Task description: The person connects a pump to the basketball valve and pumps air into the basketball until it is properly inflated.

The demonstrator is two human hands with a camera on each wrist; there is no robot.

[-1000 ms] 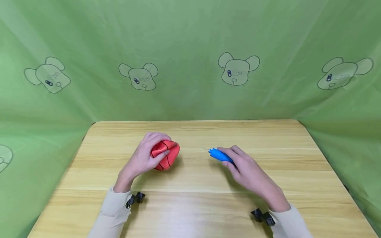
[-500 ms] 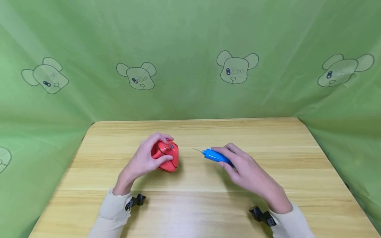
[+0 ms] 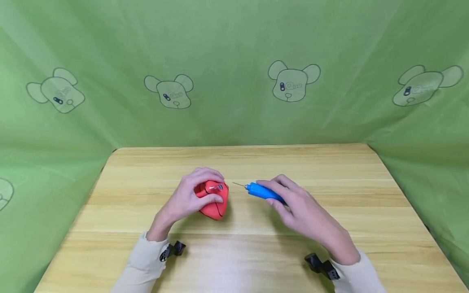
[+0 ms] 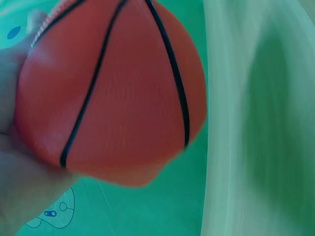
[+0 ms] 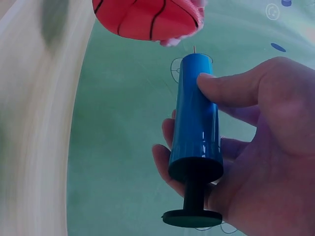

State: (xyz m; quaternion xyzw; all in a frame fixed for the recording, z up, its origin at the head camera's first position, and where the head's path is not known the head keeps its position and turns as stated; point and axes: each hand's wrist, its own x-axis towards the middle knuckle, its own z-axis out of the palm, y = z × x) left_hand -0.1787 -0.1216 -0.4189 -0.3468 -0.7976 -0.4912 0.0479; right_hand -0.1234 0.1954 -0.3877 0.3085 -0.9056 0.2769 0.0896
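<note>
My left hand (image 3: 190, 195) grips a soft, dented red ball (image 3: 214, 209) with black lines, like a small basketball. In the left wrist view the ball (image 4: 123, 98) sags out of round. A small valve spot shows on its surface between thumb and fingers, facing right. My right hand (image 3: 302, 207) holds a blue hand pump (image 5: 197, 108), its thin needle (image 3: 239, 184) pointing left at the ball with a short gap between them. The right wrist view shows the pump's black handle (image 5: 193, 219) at the lower end, with fingers and thumb round the barrel.
Both hands are above a light wooden table (image 3: 234, 260). A green curtain (image 3: 234, 81) printed with bear heads hangs behind it and on both sides. Black wrist cameras sit at the left cuff (image 3: 137, 264) and right cuff (image 3: 357, 276).
The left hand has turned the ball so its valve spot shows, and has moved slightly right. The right hand has brought the pump left, so the needle is now closer to the ball.
</note>
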